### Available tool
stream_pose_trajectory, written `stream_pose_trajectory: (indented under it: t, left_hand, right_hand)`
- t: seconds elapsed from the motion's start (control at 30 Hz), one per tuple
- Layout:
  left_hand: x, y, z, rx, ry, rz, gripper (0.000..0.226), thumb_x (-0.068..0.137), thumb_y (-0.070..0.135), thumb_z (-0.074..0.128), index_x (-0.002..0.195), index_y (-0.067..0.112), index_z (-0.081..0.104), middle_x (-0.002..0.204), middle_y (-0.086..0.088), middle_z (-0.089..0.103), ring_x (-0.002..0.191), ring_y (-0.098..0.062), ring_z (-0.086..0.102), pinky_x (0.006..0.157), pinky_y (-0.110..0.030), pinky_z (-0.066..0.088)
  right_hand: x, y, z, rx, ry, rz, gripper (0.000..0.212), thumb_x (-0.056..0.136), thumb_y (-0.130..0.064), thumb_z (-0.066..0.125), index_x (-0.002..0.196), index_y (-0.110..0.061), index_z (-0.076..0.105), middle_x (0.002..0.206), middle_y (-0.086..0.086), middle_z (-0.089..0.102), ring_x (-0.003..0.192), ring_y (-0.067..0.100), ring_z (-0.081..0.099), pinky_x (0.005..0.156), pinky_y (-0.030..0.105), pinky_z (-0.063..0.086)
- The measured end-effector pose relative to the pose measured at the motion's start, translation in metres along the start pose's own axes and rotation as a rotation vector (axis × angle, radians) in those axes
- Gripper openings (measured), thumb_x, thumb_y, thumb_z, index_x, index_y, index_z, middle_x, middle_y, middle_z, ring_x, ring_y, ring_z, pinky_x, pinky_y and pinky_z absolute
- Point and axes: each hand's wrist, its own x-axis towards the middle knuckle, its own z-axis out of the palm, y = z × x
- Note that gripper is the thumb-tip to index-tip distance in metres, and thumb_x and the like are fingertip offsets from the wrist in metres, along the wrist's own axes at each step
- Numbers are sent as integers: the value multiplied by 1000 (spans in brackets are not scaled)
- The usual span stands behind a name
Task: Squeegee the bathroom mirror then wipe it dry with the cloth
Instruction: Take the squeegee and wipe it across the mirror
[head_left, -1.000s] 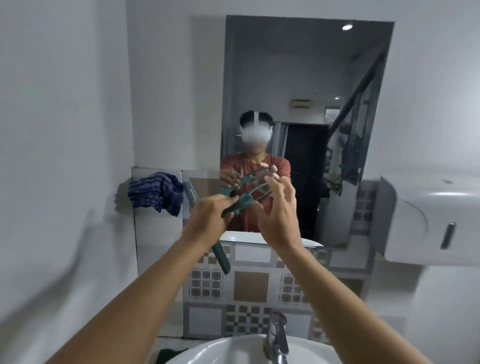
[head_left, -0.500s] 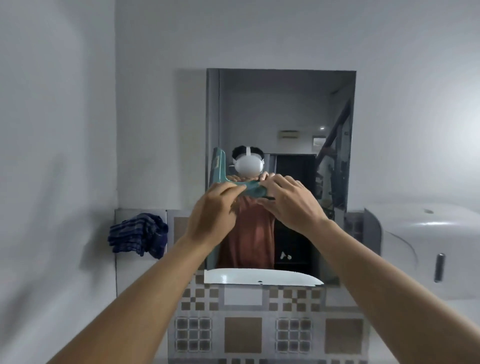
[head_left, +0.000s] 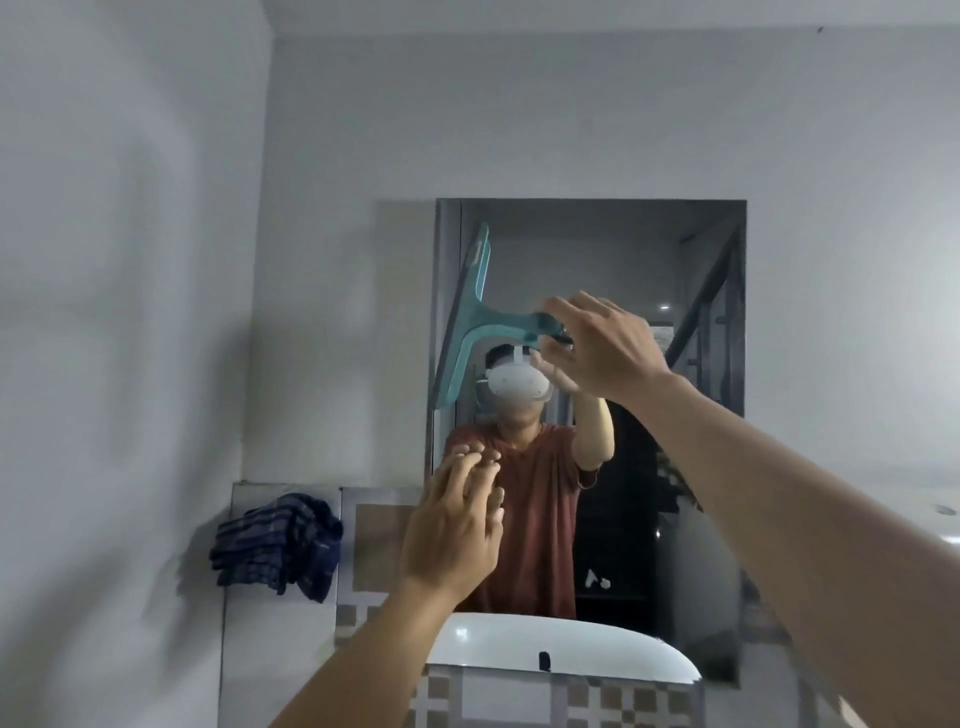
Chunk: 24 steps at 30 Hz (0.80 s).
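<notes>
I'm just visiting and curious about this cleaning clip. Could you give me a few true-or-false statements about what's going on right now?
1. The right hand holds the teal squeegee by its handle. True.
2. The squeegee blade lies level along the mirror's bottom edge. False: it stands near-upright at the mirror's upper left edge.
3. The left hand holds the cloth. False: it is empty; the checked cloth hangs at the wall.
4. A white basin shows in the mirror. True.

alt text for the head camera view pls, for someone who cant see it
The right hand holds a teal squeegee by its handle, blade upright along the left edge of a bathroom mirror. The left hand hovers lower, open and empty. A dark checked cloth hangs on the wall to the left.
</notes>
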Motion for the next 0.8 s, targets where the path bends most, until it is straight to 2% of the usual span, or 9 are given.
stream_pose_trajectory:
  t: [0.1, 0.27, 0.4, 0.53, 0.63, 0.8]
  left_hand:
    - [13, -3, 7, 81, -9, -16, 59, 92, 33, 62, 146, 13, 49, 148, -15, 48, 138, -31, 46, 109, -43, 48]
    - [25, -11, 18, 162, -121, -38, 80, 91, 42, 64, 159, 19, 26, 164, -18, 26, 151, -36, 25, 121, -47, 32]
    - [28, -14, 20, 153, -113, -27, 80, 88, 40, 66, 157, 20, 31, 162, -18, 29, 150, -37, 28, 119, -47, 35]
    - [29, -16, 19, 159, -104, -26, 82, 85, 41, 70, 156, 20, 34, 160, -17, 33, 148, -37, 33, 118, -45, 36]
    - [29, -16, 18, 160, -100, -22, 84, 83, 42, 74, 155, 20, 36, 159, -17, 35, 146, -37, 36, 116, -45, 40]
    - [29, -16, 17, 137, -106, -34, 85, 83, 41, 74, 156, 22, 34, 160, -16, 33, 147, -36, 34, 116, -45, 40]
  right_hand:
    - [21, 3, -2, 22, 17, 3, 37, 101, -41, 53, 137, -32, 54, 108, 0, 62, 91, 21, 62, 71, 37, 53]
    - [48, 6, -2, -37, -3, -28, 41, 101, -46, 50, 140, -35, 53, 109, 0, 57, 90, 18, 59, 70, 31, 44]
    - [62, 9, -2, -67, -87, -59, 42, 105, -42, 42, 147, -43, 44, 111, 5, 54, 95, 23, 59, 77, 37, 52]
    - [69, 9, 0, -103, -121, -93, 41, 107, -38, 39, 147, -44, 42, 111, 5, 53, 94, 24, 59, 75, 33, 45]
    - [72, 6, 2, -116, -132, -104, 40, 107, -35, 38, 146, -45, 44, 109, 4, 54, 94, 26, 59, 79, 38, 48]
    - [73, 6, 3, -129, -169, -95, 42, 108, -34, 33, 148, -45, 40, 99, 0, 46, 79, 19, 53, 68, 32, 41]
